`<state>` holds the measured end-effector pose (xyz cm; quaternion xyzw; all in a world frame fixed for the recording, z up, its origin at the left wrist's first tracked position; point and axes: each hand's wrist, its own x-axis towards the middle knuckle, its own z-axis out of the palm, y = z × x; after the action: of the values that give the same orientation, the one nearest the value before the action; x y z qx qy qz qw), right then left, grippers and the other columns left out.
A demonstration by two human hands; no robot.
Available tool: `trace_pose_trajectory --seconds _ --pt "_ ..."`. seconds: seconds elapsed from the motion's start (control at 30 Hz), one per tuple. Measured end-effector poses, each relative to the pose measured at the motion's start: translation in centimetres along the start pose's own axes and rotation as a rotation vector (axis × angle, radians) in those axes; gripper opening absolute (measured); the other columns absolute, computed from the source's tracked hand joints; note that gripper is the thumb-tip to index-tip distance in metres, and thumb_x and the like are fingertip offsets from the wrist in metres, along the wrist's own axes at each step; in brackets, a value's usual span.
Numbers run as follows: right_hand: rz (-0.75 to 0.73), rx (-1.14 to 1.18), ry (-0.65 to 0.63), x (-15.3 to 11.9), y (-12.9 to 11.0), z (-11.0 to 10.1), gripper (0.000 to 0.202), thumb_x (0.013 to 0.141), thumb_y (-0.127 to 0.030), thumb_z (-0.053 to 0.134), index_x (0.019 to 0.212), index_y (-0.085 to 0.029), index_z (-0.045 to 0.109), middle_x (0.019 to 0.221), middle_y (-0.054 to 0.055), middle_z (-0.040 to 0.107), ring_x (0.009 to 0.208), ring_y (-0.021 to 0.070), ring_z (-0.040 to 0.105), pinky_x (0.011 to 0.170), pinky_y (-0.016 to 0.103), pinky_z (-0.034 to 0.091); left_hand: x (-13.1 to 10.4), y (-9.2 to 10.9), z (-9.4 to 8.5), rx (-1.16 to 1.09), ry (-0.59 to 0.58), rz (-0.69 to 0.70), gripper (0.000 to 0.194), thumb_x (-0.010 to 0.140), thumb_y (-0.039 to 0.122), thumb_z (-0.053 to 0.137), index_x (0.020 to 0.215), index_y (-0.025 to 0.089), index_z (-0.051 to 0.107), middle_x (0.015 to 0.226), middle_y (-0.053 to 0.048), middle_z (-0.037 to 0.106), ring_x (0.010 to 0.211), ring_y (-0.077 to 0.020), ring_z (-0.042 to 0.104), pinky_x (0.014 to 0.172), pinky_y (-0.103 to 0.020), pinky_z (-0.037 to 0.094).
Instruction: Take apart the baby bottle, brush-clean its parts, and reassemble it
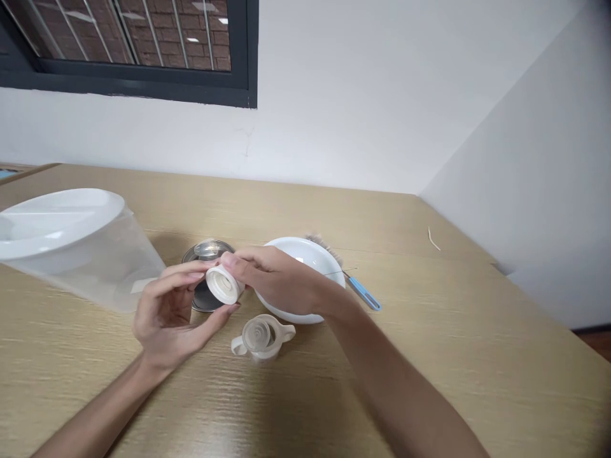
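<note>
i face a wood table [477, 356] below pale walls [344, 95] that meet at right; upper left, a dark-framed window [143, 77] shows me bars [153, 32] and brick [167, 38].

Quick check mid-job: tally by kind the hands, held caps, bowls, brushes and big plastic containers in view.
Hands: 2 (left hand, right hand)
Held caps: 1 (white cap)
Bowls: 1 (white bowl)
Brushes: 1 (blue-handled brush)
Big containers: 1 (clear container)
Total: 6
</note>
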<state>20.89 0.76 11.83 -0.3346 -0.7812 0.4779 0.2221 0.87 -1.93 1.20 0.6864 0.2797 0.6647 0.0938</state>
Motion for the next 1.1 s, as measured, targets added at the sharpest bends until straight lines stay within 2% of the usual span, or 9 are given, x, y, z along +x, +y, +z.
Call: trace_pose_trajectory --seconds 0.13,0.2,0.27,0.4,0.47,0.53,0.77,0.9,1.1 --pt "0.024 0.105 -0.038 -0.7 -0.7 -0.2 0.038 0.102 -0.051 0.05 0.081 -0.022 0.06 0.079 -0.001 0.065 0.075 0.015 0.062 0.069 0.028 0.046 0.2 0.6 0.1 -0.037 -0.019 -0.003 0.068 0.071 0.009 0.088 0.13 0.03 0.061 0.12 -0.007 0.069 0.111 -0.0287 0.071 0.095 -0.054 0.065" --pt "0.083 0.165 0.002 -1.3 -0.9 -0.6 0.031 0.097 -0.052 0.059 0.096 -0.022 0.066 0.084 0.0 0.07 0.079 0.0161 0.067 0.07 0.028 0.049 0.4 0.9 0.0 -0.102 -0.036 -0.038 0.075 0.068 0.009 0.09 0.134 0.029 0.059 0.132 -0.011 0.062 0.121 -0.0314 0.065 0.102 -0.055 0.061" --pt "0.144 0.191 0.077 -2.1 -0.8 -1.1 0.036 0.093 -0.051 0.068 0.113 -0.022 0.066 0.088 0.002 0.074 0.082 0.0168 0.07 0.071 0.028 0.052 0.7 1.2 -0.1 -0.17 -0.104 -0.128 0.082 0.068 0.017 0.092 0.14 0.029 0.055 0.142 -0.014 0.055 0.123 -0.0332 0.063 0.101 -0.054 0.06" --pt "0.169 0.108 0.178 -3.8 -0.3 -1.7 0.048 0.089 -0.054 0.073 0.124 -0.023 0.064 0.098 0.004 0.075 0.087 0.0176 0.07 0.071 0.029 0.054 1.1 2.0 -0.5 -0.169 -0.463 -0.379 0.085 0.071 0.03 0.091 0.145 0.03 0.047 0.133 -0.013 0.063 0.118 -0.0317 0.065 0.099 -0.048 0.059" --pt "0.143 0.049 0.196 -4.4 -0.1 -1.7 0.048 0.087 -0.053 0.075 0.123 -0.023 0.066 0.104 0.005 0.073 0.091 0.0179 0.069 0.073 0.029 0.054 1.3 2.5 -0.5 -0.117 -0.632 -0.466 0.076 0.07 0.031 0.091 0.135 0.029 0.053 0.128 -0.009 0.066 0.118 -0.0311 0.064 0.102 -0.046 0.055" --pt "0.121 0.017 0.225 -4.8 0.0 -1.7 0.044 0.086 -0.049 0.078 0.121 -0.024 0.067 0.106 0.004 0.072 0.092 0.0172 0.068 0.073 0.028 0.054 1.5 2.9 -0.2 -0.092 -0.712 -0.498 0.062 0.07 0.031 0.09 0.124 0.026 0.06 0.125 -0.006 0.066 0.116 -0.0293 0.065 0.102 -0.044 0.053" --pt "0.127 -0.077 0.294 -5.0 -0.2 -2.0 0.04 0.089 -0.049 0.074 0.119 -0.022 0.068 0.093 0.002 0.071 0.078 0.0142 0.065 0.066 0.027 0.051 0.9 2.8 0.8 -0.16 -0.714 -0.581 0.032 0.075 0.029 0.086 0.103 0.022 0.071 0.12 -0.006 0.069 0.11 -0.0242 0.068 0.096 -0.039 0.054" --pt "0.141 -0.123 0.3 -5.4 0.0 -1.9 0.04 0.09 -0.05 0.072 0.118 -0.021 0.068 0.096 0.003 0.071 0.076 0.0136 0.063 0.063 0.026 0.048 0.4 2.8 1.1 -0.172 -0.709 -0.618 0.035 0.076 0.032 0.086 0.108 0.023 0.075 0.118 -0.006 0.073 0.108 -0.0243 0.07 0.095 -0.039 0.056" --pt "0.092 -0.105 0.277 -6.1 0.0 -1.9 0.032 0.093 -0.046 0.07 0.115 -0.022 0.067 0.097 0.002 0.071 0.073 0.0117 0.062 0.06 0.025 0.046 0.3 2.8 1.4 -0.093 -0.696 -0.495 0.042 0.078 0.031 0.084 0.118 0.021 0.075 0.12 -0.009 0.076 0.11 -0.0257 0.072 0.096 -0.041 0.057"
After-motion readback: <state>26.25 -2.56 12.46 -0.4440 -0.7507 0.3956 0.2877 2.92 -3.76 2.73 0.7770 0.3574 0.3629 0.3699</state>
